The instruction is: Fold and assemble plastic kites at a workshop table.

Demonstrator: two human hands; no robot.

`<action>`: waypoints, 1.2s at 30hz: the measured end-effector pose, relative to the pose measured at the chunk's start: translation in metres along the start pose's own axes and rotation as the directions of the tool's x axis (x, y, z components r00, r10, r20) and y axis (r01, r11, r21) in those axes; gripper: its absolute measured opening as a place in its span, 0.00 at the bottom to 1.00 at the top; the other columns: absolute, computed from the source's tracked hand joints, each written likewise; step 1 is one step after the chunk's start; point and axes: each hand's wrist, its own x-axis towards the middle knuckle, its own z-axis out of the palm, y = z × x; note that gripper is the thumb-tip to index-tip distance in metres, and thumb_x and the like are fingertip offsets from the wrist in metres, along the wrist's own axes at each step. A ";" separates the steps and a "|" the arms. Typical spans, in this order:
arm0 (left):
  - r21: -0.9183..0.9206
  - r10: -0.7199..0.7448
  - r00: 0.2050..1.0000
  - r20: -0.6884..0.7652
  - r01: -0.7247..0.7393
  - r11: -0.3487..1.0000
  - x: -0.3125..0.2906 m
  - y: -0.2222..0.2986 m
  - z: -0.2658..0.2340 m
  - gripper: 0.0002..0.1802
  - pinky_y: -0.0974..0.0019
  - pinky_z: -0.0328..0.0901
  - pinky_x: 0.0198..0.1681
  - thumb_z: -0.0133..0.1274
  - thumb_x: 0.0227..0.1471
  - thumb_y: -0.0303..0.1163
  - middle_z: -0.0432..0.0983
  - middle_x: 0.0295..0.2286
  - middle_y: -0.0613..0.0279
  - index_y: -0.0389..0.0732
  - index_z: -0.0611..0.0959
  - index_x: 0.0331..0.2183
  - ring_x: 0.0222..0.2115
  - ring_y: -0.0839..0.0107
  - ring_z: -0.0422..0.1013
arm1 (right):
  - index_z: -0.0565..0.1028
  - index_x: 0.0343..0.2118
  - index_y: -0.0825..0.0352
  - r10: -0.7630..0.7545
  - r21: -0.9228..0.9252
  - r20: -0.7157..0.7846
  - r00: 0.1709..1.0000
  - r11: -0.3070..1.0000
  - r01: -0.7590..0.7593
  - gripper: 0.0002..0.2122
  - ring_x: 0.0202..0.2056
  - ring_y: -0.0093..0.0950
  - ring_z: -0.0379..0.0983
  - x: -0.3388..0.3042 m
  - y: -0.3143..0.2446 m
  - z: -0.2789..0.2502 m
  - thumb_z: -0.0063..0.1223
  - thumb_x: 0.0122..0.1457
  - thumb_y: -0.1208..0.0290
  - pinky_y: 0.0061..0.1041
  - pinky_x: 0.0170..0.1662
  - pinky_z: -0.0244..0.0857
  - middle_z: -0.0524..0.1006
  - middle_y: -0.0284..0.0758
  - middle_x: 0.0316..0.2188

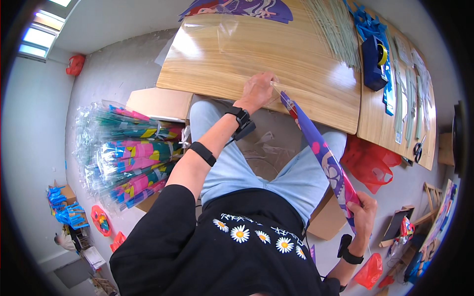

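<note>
Diagonally across the lap runs a folded purple kite (pixel 323 157): the left hand (pixel 257 90) pinches its tip and clear sleeve at the wooden desk (pixel 296 74) edge, while the right hand (pixel 364 213) is closed around its lower end beside the knee.

The worktop (pixel 256 54) lies bare through its middle and along its near edge, open for a hand to pass. At the far edge, a clear plastic sheet (pixel 217 24) and a purple printed piece (pixel 242 7) take up room. Green sticks (pixel 335 29) fan across the right far corner, beside a blue tape dispenser (pixel 374 61). Left of the knees, a pile of wrapped kites (pixel 128 153) blocks the floor.
</note>
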 end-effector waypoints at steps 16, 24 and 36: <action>0.024 0.051 0.998 0.043 -0.052 0.998 0.003 0.034 -0.004 0.06 0.53 0.68 0.37 0.50 0.46 0.25 0.78 0.30 0.54 0.42 0.80 0.30 0.35 0.51 0.74 | 0.79 0.32 0.76 0.087 0.206 0.150 0.985 0.971 -0.117 0.11 0.23 0.18 0.68 0.006 0.006 0.006 0.53 0.43 0.85 0.19 0.28 0.62 0.74 0.29 0.21; -0.086 0.203 0.973 0.113 -0.194 0.977 -0.018 0.070 0.007 0.06 0.56 0.67 0.34 0.50 0.46 0.26 0.76 0.27 0.54 0.39 0.79 0.30 0.32 0.52 0.73 | 0.79 0.33 0.76 0.107 0.387 0.253 0.962 0.899 -0.202 0.12 0.23 0.18 0.73 0.018 0.009 0.021 0.50 0.44 0.89 0.16 0.28 0.65 0.79 0.33 0.24; -0.530 0.404 0.891 0.206 -0.246 0.812 -0.088 0.151 0.027 0.10 0.53 0.67 0.33 0.51 0.41 0.22 0.73 0.27 0.52 0.40 0.77 0.31 0.30 0.50 0.72 | 0.62 0.60 0.76 0.092 0.520 0.247 0.965 0.828 -0.212 0.34 0.29 0.27 0.76 0.046 -0.003 0.062 0.50 0.44 0.91 0.23 0.34 0.70 0.79 0.43 0.31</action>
